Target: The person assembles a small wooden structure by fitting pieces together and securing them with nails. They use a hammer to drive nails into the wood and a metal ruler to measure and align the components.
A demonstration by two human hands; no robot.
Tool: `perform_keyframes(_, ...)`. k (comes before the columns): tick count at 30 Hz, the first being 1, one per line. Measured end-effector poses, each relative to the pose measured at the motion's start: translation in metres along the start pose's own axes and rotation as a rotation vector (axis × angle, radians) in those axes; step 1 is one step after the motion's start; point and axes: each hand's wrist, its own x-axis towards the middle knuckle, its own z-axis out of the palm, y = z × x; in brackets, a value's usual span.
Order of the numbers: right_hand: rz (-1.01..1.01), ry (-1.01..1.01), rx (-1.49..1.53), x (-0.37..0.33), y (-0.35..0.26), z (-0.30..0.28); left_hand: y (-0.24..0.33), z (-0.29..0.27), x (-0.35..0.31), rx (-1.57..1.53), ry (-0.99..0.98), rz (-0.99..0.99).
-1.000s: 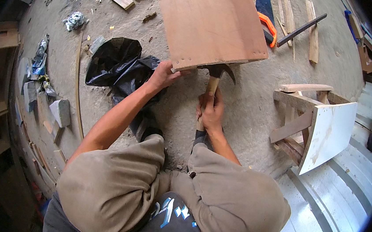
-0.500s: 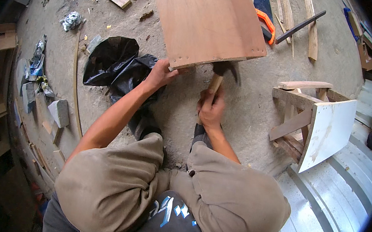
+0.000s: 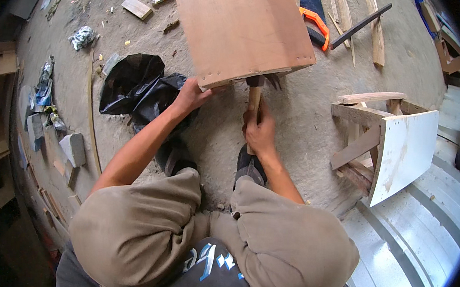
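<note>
Two panel (image 3: 240, 27) corners show fastener marks (image 3: 305, 57), remainder unverifiable | your left hand (image 3: 189, 95) grips one, 11 o'clock | right hand (image 3: 260, 128) clasps hammer (image 3: 254, 97), 12 o'clock

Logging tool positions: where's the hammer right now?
Head view, just above and right of centre: the hammer is in the right hand, its head at the near edge of the brown panel.

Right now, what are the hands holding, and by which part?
Right hand: dark-headed claw hammer, by its pale wooden handle. Left hand: touching the brown wooden panel at its near left corner; whether gripping is unclear.
</note>
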Motion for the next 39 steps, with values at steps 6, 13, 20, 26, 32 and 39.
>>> perform_keyframes(6, -0.148, 0.045, -0.171, 0.006, 0.018, 0.003, -0.006, 0.001, 0.003, 0.073, -0.014, -0.015)
perform_keyframes(13, 0.103, 0.013, 0.284, -0.003, 0.005, 0.005, -0.003, 0.002, -0.001, -0.057, -0.007, -0.043)
perform_keyframes(20, -0.363, 0.071, -0.513, -0.033, 0.057, -0.035, -0.002, -0.003, 0.004, 0.139, -0.079, 0.016)
perform_keyframes(26, -0.273, -0.153, -0.758, -0.025, 0.063, -0.075, 0.008, -0.012, 0.002, 0.152, -0.108, -0.099)
perform_keyframes(32, -0.405, 0.19, -0.653, 0.038, 0.016, -0.074, 0.01, -0.019, -0.007, 0.062, -0.026, 0.005)
perform_keyframes(39, -0.373, -0.116, 0.077, 0.142, 0.01, -0.068, 0.029, -0.041, 0.014, 0.124, 0.186, 0.187)
